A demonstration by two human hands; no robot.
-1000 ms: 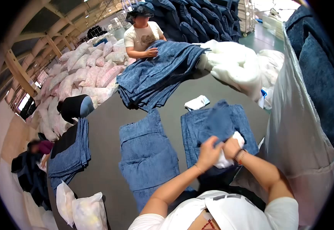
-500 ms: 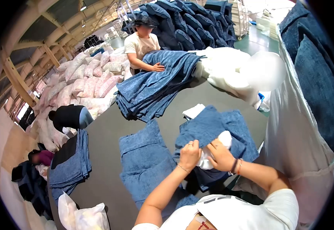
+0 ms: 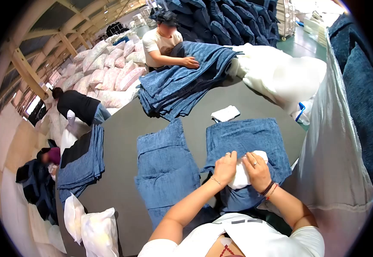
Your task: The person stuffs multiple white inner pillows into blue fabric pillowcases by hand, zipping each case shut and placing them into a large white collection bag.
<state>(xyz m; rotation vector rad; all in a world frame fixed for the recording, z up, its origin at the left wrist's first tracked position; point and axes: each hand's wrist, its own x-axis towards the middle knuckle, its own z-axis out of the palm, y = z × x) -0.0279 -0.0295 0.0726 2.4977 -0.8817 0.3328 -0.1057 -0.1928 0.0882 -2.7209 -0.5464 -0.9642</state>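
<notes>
1. The person's left hand (image 3: 225,168) and right hand (image 3: 257,170) met over a white bundle (image 3: 240,176). It sat at the near edge of a blue cloth (image 3: 246,136) spread flat on the counter (image 3: 120,124).
2. The left hand's fingers curled down onto the bundle's left side. The right hand closed over its right side, so both gripped it and neither lay open.
3. The bundle looked soft, light and springy. It would likely squash under a pinch and puff back, so whole palms on opposite sides seemed the surest hold.
4. The blue cloth looked thick-woven, limp and not slippery. It would probably sag and drag if lifted by the middle, so its edges or corners offered better purchase.
5. A second blue piece (image 3: 165,169) lay just to the left, and a small white folded piece (image 3: 226,113) lay beyond. Across the counter a co-worker's hand (image 3: 191,63) rested on a tall blue stack (image 3: 178,85).
</notes>
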